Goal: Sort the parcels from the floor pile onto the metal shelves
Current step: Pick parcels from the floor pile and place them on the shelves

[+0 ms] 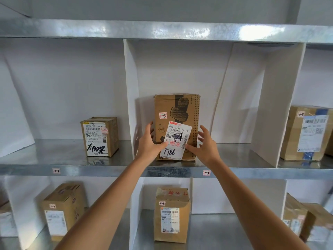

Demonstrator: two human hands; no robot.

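A tall brown cardboard parcel (177, 112) stands upright on the metal shelf (234, 156) in the bay tagged 1-3. It carries a white shipping label with "7786" handwritten on it and a small 1-3 sticker. My left hand (150, 143) is at its left front edge, thumb touching the label, fingers spread along the side. To the parcel's right, my right hand (205, 144) has its fingers apart and the thumb near the label's lower corner. Neither hand grips the box.
White dividers (130, 98) split the shelf into bays. A small labelled box (100, 136) sits in bay 1-2 on the left, another parcel (306, 134) in the right bay. The lower shelf holds several boxes, including one (172, 214) tagged 2-3.
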